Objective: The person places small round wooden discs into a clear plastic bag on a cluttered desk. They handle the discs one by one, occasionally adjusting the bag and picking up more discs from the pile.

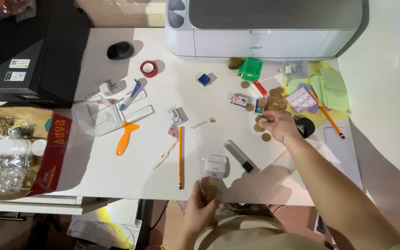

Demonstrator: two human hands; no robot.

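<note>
My left hand [200,214] holds a small clear plastic bag [211,173] with a white header at the table's near edge; brown pieces show inside it. My right hand [279,126] reaches out over a scatter of small round brown discs [271,99] on the white table [116,176], fingers curled on one of them. More discs lie loose beside the hand [266,137]. A black roll of tape [307,127] sits just right of that hand.
A white cutting machine [265,28] stands at the back. Between the hands lie an orange pencil [180,157], a black-tipped grey tool [238,155] and a white tool. An orange-handled scraper [125,137], red tape roll [148,68], black mouse [120,50], green box [250,68] and yellow-green papers [327,88] are around.
</note>
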